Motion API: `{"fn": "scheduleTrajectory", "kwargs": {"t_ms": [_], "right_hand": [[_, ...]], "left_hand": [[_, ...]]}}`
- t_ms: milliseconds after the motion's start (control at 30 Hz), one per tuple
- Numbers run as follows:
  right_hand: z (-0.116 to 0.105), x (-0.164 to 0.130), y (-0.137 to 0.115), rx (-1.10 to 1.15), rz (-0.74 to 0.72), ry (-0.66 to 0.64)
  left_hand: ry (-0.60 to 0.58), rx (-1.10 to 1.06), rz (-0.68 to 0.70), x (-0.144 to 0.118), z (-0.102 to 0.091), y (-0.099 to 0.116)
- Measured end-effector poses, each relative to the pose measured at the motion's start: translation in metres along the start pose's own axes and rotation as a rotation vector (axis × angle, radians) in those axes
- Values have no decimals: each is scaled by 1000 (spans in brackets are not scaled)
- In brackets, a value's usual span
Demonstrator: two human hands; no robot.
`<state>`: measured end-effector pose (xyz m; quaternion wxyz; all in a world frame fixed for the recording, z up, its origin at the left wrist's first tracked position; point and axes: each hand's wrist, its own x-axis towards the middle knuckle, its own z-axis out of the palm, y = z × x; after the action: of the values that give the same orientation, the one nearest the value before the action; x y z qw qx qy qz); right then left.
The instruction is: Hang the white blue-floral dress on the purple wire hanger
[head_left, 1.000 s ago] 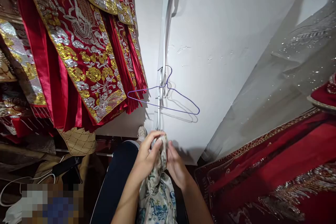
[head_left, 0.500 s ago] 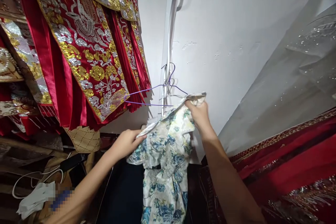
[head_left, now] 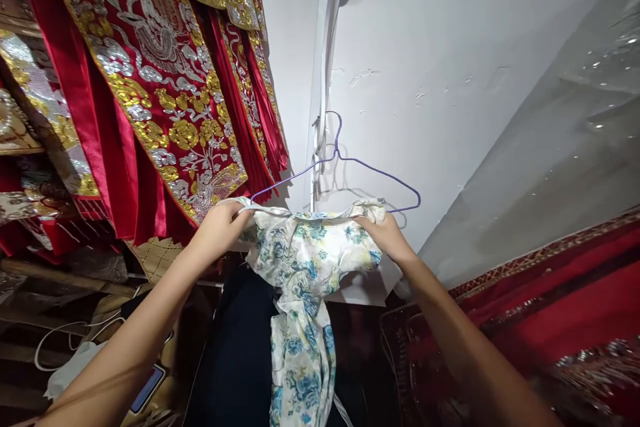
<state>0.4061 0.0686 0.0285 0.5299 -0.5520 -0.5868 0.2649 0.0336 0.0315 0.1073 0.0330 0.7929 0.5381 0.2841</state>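
A white floral dress (head_left: pixel 313 260) with blue and yellow flowers hangs down between my hands. My left hand (head_left: pixel 223 223) is closed on the left end of its top edge, by the left corner of a purple wire hanger (head_left: pixel 370 165). My right hand (head_left: pixel 383 230) pinches the right end of the same edge, below the hanger's right arm. The hanger's hook is up by a white rail (head_left: pixel 325 47) on the wall. The hanger's bottom bar is mostly hidden behind the cloth, whose left end reaches the hanger's left corner.
Red garments (head_left: pixel 185 100) with gold and silver embroidery hang at the left. Red fabric (head_left: pixel 565 307) and clear plastic sheeting (head_left: pixel 540 167) lie along the right. A phone (head_left: pixel 149 388) and a white cable (head_left: pixel 55 340) are at lower left.
Both hands have levelled the dress's top edge, the left one rising and moving left, the right one lowering slightly. The hanger has turned and now shows its full width.
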Motion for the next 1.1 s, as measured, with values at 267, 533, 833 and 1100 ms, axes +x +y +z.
{"fn": "scheduleTrajectory", "kwargs": {"t_ms": [267, 533, 833, 1100], "right_hand": [[-2, -27, -40, -21, -45, -48], [-28, -25, -44, -172, -68, 115], [-9, -53, -54, -140, -260, -140], [-93, -20, -70, -139, -60, 88]], "left_hand": [[87, 59, -6, 42, 14, 14], [72, 41, 52, 43, 5, 15], [195, -139, 336, 70, 23, 31], [281, -105, 284, 72, 6, 17]]}}
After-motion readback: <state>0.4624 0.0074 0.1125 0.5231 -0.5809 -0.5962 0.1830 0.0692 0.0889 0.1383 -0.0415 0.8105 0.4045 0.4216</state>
